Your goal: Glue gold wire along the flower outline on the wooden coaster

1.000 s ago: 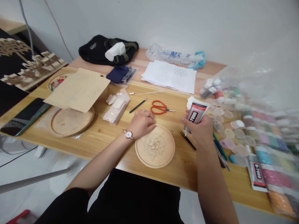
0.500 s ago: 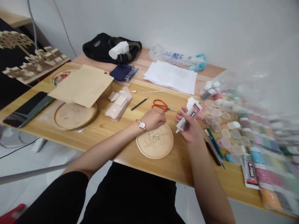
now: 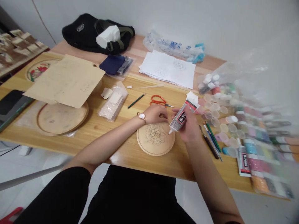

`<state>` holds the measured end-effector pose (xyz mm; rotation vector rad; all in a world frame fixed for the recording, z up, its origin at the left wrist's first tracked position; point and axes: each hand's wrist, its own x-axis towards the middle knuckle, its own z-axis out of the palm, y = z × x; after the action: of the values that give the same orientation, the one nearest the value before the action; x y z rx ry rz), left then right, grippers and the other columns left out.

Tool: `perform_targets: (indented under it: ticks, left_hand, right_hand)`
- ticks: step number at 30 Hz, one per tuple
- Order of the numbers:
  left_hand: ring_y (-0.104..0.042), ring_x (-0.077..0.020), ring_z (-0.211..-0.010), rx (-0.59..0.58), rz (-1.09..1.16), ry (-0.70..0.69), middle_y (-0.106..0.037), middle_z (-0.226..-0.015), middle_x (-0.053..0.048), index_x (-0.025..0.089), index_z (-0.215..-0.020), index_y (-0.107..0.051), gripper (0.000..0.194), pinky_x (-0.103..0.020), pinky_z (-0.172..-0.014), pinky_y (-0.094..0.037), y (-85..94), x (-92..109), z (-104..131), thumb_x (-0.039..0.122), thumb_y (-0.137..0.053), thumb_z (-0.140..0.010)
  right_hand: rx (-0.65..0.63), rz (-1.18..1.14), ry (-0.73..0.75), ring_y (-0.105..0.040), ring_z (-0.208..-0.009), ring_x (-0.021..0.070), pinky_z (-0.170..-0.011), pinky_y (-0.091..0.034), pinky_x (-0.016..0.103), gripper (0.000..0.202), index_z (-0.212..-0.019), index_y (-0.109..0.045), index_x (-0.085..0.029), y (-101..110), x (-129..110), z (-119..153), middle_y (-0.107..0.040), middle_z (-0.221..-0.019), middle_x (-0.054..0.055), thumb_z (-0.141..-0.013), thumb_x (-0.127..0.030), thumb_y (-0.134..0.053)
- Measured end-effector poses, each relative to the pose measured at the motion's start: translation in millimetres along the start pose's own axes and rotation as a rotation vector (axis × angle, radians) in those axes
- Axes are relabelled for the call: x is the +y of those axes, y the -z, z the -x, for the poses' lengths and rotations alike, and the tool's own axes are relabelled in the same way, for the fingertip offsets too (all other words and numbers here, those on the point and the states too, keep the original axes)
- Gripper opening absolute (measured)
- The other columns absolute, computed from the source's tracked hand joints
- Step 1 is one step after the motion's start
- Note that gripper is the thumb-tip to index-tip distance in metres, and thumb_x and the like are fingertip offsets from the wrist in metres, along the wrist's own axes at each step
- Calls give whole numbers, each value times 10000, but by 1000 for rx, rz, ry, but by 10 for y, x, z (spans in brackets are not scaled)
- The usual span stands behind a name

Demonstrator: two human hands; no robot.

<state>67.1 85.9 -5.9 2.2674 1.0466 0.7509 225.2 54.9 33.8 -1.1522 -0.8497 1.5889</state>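
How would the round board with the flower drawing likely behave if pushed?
The round board is probably stiff: it looks wooden and lies flat. Broad and low, it should slide rather than tip. The glossy table may let it slip.

A plain, pale grey wall rises behind a wooden table, yellowish on the near side and pinker along the far one. A thin line slants down the wall at far left. At near left, a grey bar crosses above pale floor.
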Motion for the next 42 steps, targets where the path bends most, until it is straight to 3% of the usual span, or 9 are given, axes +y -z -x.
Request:
perform_targets:
  ticks: [5, 8, 13, 16, 26, 32, 42]
  left_hand:
    - [-559, -115, -612, 32, 110, 18, -658, -652, -4, 157, -667, -710, 115, -223, -582, -371, -16, -62, -22, 235, -706, -752]
    - [-540, -92, -592, 76, 202, 37, -655, -663, 1, 146, -698, -719, 92, -206, -560, -368, -25, -106, -30, 217, -708, -757]
    - [-591, -82, -665, 171, 345, 92, -691, -747, -6, 123, -878, -730, 111, -186, -627, -438, -33, -171, -39, 159, -657, -803]
    - [-612, -81, -706, 214, 419, 88, -695, -757, 4, 125, -871, -729, 106, -191, -681, -468, -38, -199, -42, 131, -647, -804]
    - [-608, -117, -737, 162, 468, 158, -714, -820, -11, 154, -813, -725, 85, -257, -716, -478, -13, -180, -58, 110, -654, -793]
    - [-600, -140, -714, 150, 478, 193, -695, -780, 1, 173, -782, -723, 118, -280, -719, -467, 26, -129, -62, 79, -652, -783]
    - [-584, -101, -715, 143, 458, 201, -721, -807, -26, 99, -813, -723, 93, -235, -732, -460, 47, -84, -79, 31, -663, -792]
  right_hand:
    - [46, 87, 80, -568, -521, 100, -441, -443, 210, 456, -661, -671, -192, -15, 118, 4, -642, -597, -14, -529, -602, -819]
    - [48, 110, 80, -525, -474, 79, -379, -380, 189, 408, -714, -697, -213, 0, 182, 26, -656, -622, -29, -490, -505, -873]
    - [12, 298, 323, -531, -465, 81, -355, -375, 195, 252, -785, -715, -247, 25, 266, 95, -665, -663, -23, -653, -437, -815]
    - [-26, 408, 400, -565, -467, 99, -349, -395, 212, 193, -829, -698, -263, 23, 311, 118, -689, -715, -8, -738, -422, -758]
    - [-105, 517, 383, -556, -422, 98, -348, -407, 233, 213, -808, -682, -264, 7, 421, 96, -690, -670, -12, -780, -474, -712]
    - [-57, 573, 407, -553, -412, 95, -352, -412, 223, 232, -819, -690, -257, 24, 433, 99, -678, -642, -16, -797, -487, -693]
    - [-27, 630, 455, -570, -461, 79, -392, -467, 191, 201, -797, -686, -185, -8, 425, 144, -688, -703, -13, -802, -386, -704]
